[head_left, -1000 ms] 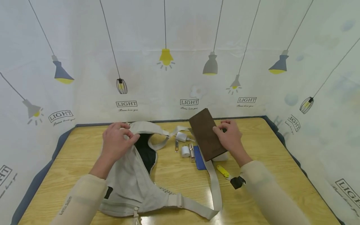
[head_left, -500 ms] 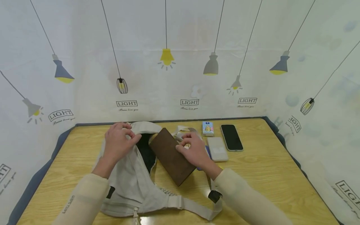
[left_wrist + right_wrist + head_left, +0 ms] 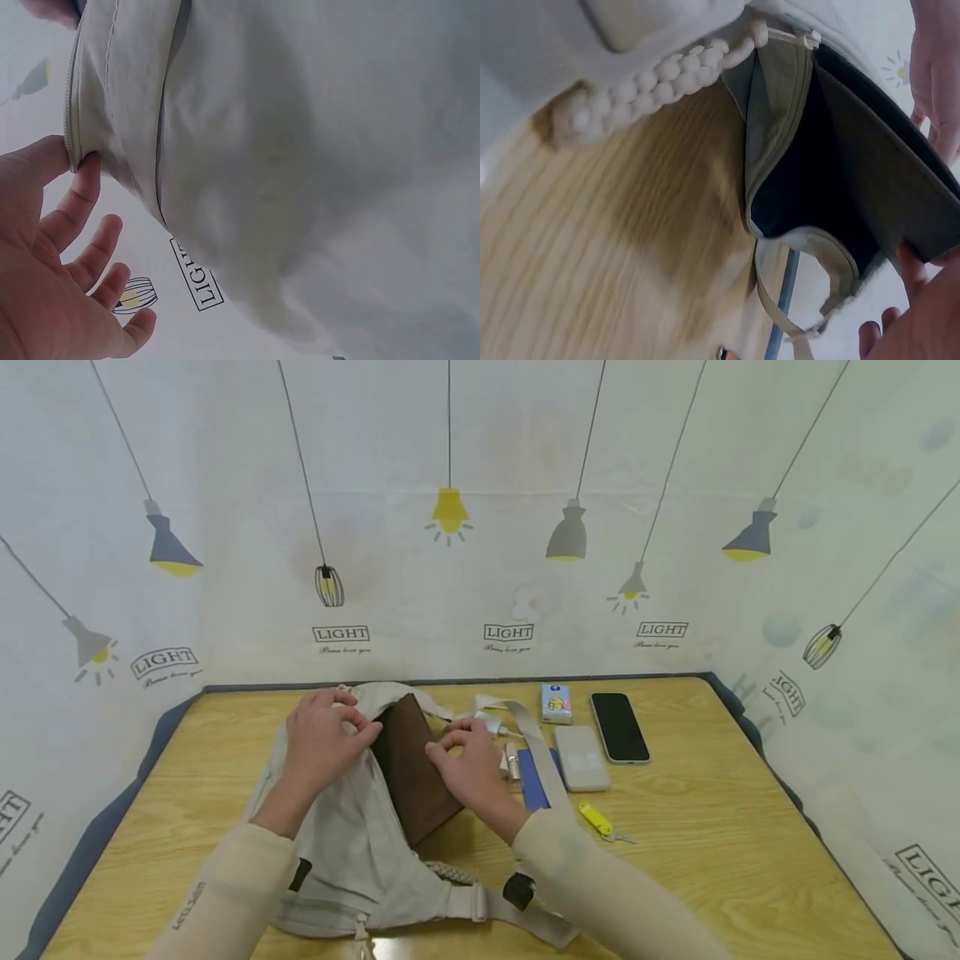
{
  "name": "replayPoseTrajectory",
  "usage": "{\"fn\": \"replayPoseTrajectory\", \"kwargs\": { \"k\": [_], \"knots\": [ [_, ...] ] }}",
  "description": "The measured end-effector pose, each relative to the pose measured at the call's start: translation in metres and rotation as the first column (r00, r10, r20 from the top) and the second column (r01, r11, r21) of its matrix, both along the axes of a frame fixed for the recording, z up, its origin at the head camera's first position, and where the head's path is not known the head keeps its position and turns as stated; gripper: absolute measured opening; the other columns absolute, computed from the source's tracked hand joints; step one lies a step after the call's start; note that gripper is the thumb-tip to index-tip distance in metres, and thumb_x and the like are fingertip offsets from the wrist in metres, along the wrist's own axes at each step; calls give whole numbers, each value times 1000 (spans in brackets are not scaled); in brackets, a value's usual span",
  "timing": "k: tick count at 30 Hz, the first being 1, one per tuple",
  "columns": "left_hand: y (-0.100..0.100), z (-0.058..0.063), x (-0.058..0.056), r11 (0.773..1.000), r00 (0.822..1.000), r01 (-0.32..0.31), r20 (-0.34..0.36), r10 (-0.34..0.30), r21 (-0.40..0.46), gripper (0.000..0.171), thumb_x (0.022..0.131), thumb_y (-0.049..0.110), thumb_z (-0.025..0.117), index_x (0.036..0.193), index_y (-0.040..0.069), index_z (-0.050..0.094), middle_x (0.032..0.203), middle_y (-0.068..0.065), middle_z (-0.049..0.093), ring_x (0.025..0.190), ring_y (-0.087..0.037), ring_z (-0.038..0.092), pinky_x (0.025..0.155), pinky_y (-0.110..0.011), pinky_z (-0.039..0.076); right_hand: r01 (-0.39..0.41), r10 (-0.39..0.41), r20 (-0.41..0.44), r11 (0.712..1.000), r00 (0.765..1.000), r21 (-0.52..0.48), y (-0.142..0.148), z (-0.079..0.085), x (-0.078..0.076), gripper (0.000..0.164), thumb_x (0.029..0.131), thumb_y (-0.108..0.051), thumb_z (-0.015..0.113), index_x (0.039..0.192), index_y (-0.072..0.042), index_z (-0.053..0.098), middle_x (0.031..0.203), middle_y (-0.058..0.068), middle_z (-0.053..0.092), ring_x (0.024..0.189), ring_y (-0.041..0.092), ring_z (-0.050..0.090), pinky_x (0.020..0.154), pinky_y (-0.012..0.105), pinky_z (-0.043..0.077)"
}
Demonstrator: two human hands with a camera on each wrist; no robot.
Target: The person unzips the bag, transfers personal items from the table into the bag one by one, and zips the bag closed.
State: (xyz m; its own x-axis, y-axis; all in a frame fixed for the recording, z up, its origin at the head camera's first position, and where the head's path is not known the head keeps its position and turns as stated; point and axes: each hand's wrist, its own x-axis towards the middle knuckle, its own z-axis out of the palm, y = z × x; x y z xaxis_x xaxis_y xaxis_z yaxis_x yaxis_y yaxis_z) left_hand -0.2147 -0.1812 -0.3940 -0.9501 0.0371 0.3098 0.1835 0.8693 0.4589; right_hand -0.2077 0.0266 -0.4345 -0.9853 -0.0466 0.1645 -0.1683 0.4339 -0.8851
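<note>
A beige sling bag (image 3: 345, 835) lies on the wooden table with its zipped mouth spread apart. At the mouth, my left hand (image 3: 322, 739) pinches the zippered edge (image 3: 75, 112) between thumb and index finger, the other fingers loosely bent. My right hand (image 3: 468, 768) grips a long brown wallet (image 3: 416, 781) by its right side. The wallet stands tilted in the bag's opening, its far end inside against the dark lining (image 3: 795, 187). In the right wrist view the wallet's flat face slants across the opening. The inner part of the bag behind it is hidden.
Right of the bag lie a blue card-like piece (image 3: 531, 777), a lipstick-like tube (image 3: 513, 762), a white power bank (image 3: 581, 758), a small printed box (image 3: 556, 703) and a phone (image 3: 620, 727). A yellow key holder (image 3: 595, 818) lies nearer. The bag's strap (image 3: 540, 752) loops among them.
My right hand has carried the brown wallet leftward from over the small items into the bag's opening. My left hand keeps its pinch on the bag's edge, nearly still.
</note>
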Motion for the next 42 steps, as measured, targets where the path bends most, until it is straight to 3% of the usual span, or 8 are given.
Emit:
{"fn": "replayPoseTrajectory", "kwargs": {
  "k": [6,12,17,25,31,35,38,42],
  "knots": [
    [3,-4,0,1000,1000,1,1,-1,-19,25,84,30,71,69,11,70,120,-12,60,125,-39,43,102,-62,29,122,-119,79,992,990,-42,-15,-1,-1,23,86,-27,68,71,-10,71,120,5,59,117,27,54,103,53,31],
    [7,-8,0,1000,1000,-7,30,8,-12,26,87,33,68,72,11,70,122,-11,59,128,-39,41,104,-63,27,73,-59,199,995,978,-65,-24,-6,4,24,87,-29,68,73,-10,71,123,4,57,120,27,52,102,46,41],
    [7,-7,1,1000,1000,-3,23,3,21,26,88,33,67,75,11,71,125,-11,59,129,-40,40,104,-65,25,-18,-1,194,995,981,95,-27,-15,8,22,85,-29,68,73,-12,74,119,4,61,115,26,56,101,53,38],
    [7,-6,2,999,1000,12,14,-12,52,25,88,30,68,73,10,72,125,-11,59,129,-39,40,104,-66,25,-131,78,164,932,983,338,-27,-15,9,23,86,-34,69,70,-19,75,115,3,63,112,22,58,98,58,37],
    [10,-6,1,998,1000,25,0,-25,50,25,88,31,69,72,11,71,125,-11,60,129,-39,41,104,-67,25,-38,14,277,996,961,80,-30,-8,1,29,88,-31,68,66,-13,72,96,-1,62,92,17,59,84,40,44],
    [14,-5,0,998,1000,26,-6,-25,54,25,87,31,69,72,11,71,123,-10,60,128,-39,42,104,-67,25,8,-8,331,1000,944,3,-31,-9,-4,27,88,-31,69,68,-13,75,99,-3,64,93,16,59,80,36,46],
    [17,-4,0,998,1000,26,-19,-25,65,26,87,32,70,71,11,71,122,-9,61,127,-38,43,105,-66,24,16,-42,296,996,954,91,-33,-13,-5,20,87,-32,69,76,-18,79,107,-2,63,103,18,59,92,46,43],
    [21,-2,-2,996,999,32,-35,-29,83,25,86,32,70,71,11,71,121,-10,61,127,-38,43,105,-66,24,8,-49,179,975,983,222,-36,-20,-5,16,86,-30,67,80,-22,80,109,0,62,105,18,57,88,52,40]
  ]
}}
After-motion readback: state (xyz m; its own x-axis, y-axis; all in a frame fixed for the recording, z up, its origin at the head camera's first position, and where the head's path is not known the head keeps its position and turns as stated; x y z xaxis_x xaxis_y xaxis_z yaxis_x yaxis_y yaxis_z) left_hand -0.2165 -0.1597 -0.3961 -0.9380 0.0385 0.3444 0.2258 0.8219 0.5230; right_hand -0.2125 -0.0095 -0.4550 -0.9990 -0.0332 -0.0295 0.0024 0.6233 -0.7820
